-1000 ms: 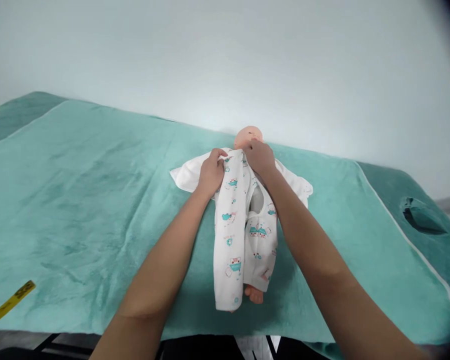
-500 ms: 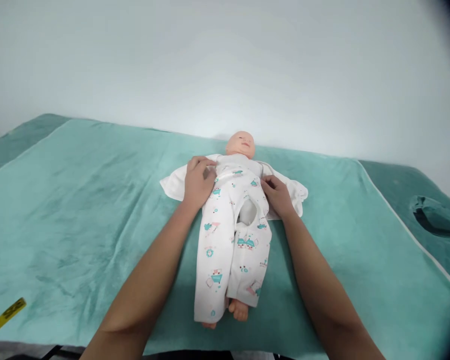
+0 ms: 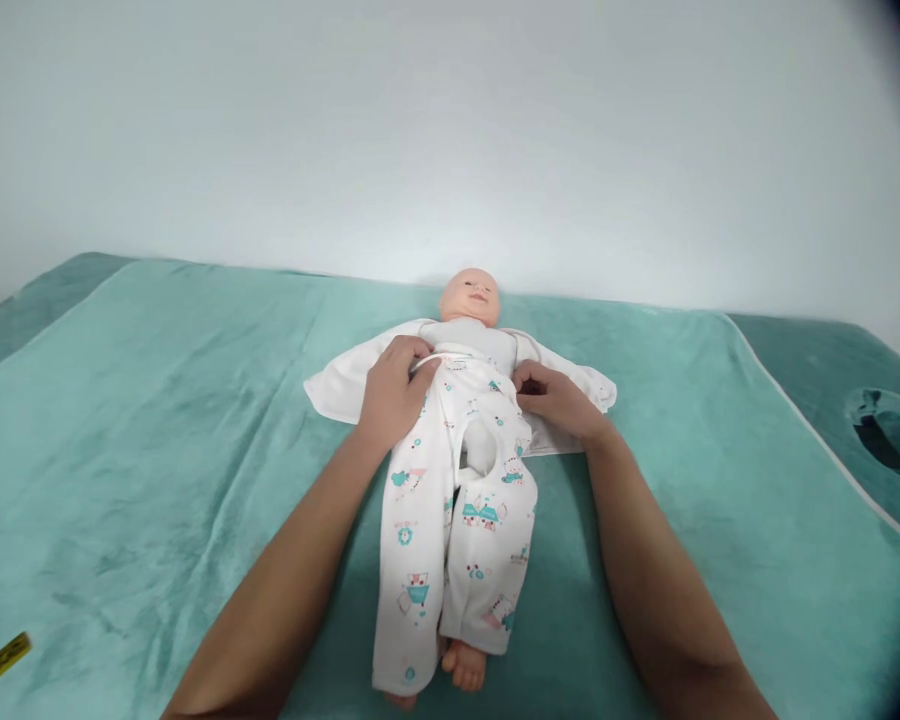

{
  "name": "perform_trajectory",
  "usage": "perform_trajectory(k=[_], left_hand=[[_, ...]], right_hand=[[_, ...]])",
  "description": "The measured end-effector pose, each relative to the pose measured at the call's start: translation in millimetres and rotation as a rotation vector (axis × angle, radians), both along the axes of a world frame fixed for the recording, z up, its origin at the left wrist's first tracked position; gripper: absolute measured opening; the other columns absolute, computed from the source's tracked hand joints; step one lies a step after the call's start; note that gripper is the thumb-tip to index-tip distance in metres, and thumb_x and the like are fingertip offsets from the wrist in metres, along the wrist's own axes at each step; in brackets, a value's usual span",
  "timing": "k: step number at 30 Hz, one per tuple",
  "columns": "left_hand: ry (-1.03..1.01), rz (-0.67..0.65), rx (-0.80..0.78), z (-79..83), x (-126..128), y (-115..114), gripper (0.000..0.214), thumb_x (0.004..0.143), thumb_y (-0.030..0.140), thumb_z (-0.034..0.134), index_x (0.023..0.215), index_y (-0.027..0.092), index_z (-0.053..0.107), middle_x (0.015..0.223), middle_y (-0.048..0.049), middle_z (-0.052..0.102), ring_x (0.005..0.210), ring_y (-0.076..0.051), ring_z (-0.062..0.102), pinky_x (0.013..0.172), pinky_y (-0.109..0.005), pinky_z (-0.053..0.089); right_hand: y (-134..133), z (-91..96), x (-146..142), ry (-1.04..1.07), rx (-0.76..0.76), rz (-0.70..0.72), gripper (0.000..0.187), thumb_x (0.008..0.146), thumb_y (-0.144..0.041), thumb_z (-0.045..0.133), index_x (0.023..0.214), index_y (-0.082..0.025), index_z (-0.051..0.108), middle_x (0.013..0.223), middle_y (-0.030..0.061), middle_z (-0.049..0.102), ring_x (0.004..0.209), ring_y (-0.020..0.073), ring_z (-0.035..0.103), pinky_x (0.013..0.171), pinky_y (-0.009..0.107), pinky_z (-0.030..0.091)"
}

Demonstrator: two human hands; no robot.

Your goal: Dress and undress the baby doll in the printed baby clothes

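Note:
A baby doll (image 3: 470, 297) lies on its back, head towards the wall and feet towards me. White printed baby pants (image 3: 489, 560) cover its legs and lower torso, with an open gap at the crotch; the toes show below the cuffs. Beneath the doll, a white top (image 3: 337, 385) is spread out to both sides. My left hand (image 3: 396, 388) is closed on the waistband at the left side of the pants. At the opposite side, my right hand (image 3: 559, 400) has its fingers curled in at the pants' waist; its fingertips are partly hidden.
A green cloth (image 3: 157, 420) covers the surface, which meets a pale wall (image 3: 450, 140) at the back. A yellow strip with dark marks (image 3: 0, 665) is at the lower left. A clear, dark-edged object (image 3: 892, 430) lies at the right.
The waistband has come lower on the doll's torso, baring more of its grey-white chest. Both hands have moved slightly down with it. The view has shifted a little.

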State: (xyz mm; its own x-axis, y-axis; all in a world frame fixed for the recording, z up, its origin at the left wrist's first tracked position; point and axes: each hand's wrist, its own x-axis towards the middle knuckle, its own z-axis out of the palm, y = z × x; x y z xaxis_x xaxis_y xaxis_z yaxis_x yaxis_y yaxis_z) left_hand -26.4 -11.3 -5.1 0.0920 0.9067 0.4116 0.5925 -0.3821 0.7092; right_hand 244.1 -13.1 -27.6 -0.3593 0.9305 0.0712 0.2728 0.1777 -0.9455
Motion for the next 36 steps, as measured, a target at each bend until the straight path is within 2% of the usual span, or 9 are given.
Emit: perform_trajectory(k=[5,9,16,18,21,25,29,33,36], left_hand=[[-0.08,0.021,-0.092,-4.1,-5,4,0.005,0.096,0.028,0.05,0.093,0.024,0.048,0.114,-0.0057,0.07,0.106,-0.022,0.064,0.091,-0.039,0.048],[-0.108,-0.008,-0.091,-10.3,-6,4,0.004,0.097,0.027,0.048,0.095,0.025,0.045,0.117,-0.0059,0.071,0.107,-0.022,0.065,0.093,-0.04,0.048],[0.026,0.021,-0.079,-23.0,3,2,0.01,0.1,0.028,0.043,0.107,0.025,0.049,0.117,-0.0088,0.068,0.106,-0.026,0.064,0.089,-0.042,0.048],[0.046,0.019,-0.075,-24.5,6,1,0.014,0.1,0.03,0.042,0.11,0.025,0.051,0.116,-0.0091,0.068,0.106,-0.027,0.064,0.089,-0.043,0.048],[0.032,0.019,-0.046,-24.7,8,1,0.014,0.1,0.029,0.041,0.111,0.025,0.051,0.116,-0.0097,0.067,0.107,-0.027,0.062,0.09,-0.044,0.048],[0.051,0.001,0.011,-21.1,11,-2,0.012,0.101,0.028,0.039,0.106,0.024,0.049,0.117,-0.0102,0.065,0.11,-0.026,0.06,0.093,-0.043,0.047],[0.076,0.029,0.029,-15.5,15,-9,0.008,0.101,0.028,0.04,0.101,0.025,0.048,0.117,-0.0094,0.065,0.111,-0.026,0.06,0.09,-0.042,0.047],[-0.015,0.139,0.043,-14.7,15,-12,0.005,0.099,0.026,0.045,0.1,0.025,0.049,0.114,-0.0075,0.065,0.108,-0.025,0.06,0.09,-0.04,0.046],[-0.151,0.246,-0.032,-16.2,13,-7,0.005,0.098,0.027,0.047,0.099,0.024,0.051,0.104,-0.0062,0.064,0.099,-0.023,0.061,0.089,-0.039,0.046]], right_hand=[[-2,-9.7,-17,-0.028,0.274,-0.281,0.015,0.09,-0.036,0.059,0.084,-0.023,0.058,0.089,0.0011,0.061,0.084,0.0178,0.054,0.08,0.032,0.043],[1,-17.3,-27,-0.121,0.289,-0.483,0.016,0.093,-0.039,0.056,0.087,-0.024,0.054,0.078,-0.0021,0.056,0.075,0.0174,0.049,0.072,0.031,0.04],[4,-19.8,-32,-0.127,0.38,-0.744,0.022,0.096,-0.047,0.049,0.089,-0.026,0.052,0.083,0.0003,0.057,0.08,0.0204,0.051,0.077,0.033,0.041],[2,-19.9,-32,-0.118,0.41,-0.753,0.024,0.095,-0.05,0.049,0.094,-0.027,0.055,0.09,0.003,0.062,0.086,0.0224,0.055,0.08,0.034,0.043],[3,-19.2,-32,-0.111,0.427,-0.679,0.022,0.095,-0.048,0.05,0.098,-0.027,0.057,0.097,0.0052,0.067,0.092,0.0239,0.059,0.082,0.036,0.044],[16,-13.9,-29,-0.203,0.358,-0.641,0.017,0.092,-0.043,0.052,0.089,-0.027,0.052,0.08,0.0007,0.061,0.076,0.0217,0.053,0.072,0.034,0.04],[37,-3.0,-26,-0.291,0.243,-0.601,0.016,0.088,-0.041,0.054,0.084,-0.027,0.049,0.072,-0.0008,0.057,0.07,0.0213,0.05,0.069,0.033,0.035],[49,2.8,-29,-0.31,0.109,-0.636,0.016,0.086,-0.039,0.057,0.081,-0.026,0.048,0.074,0.0017,0.059,0.071,0.0221,0.05,0.069,0.034,0.035],[46,-0.8,-34,-0.29,0.127,-0.683,0.017,0.088,-0.04,0.057,0.082,-0.026,0.049,0.076,0.0016,0.06,0.073,0.0224,0.052,0.072,0.035,0.037]])
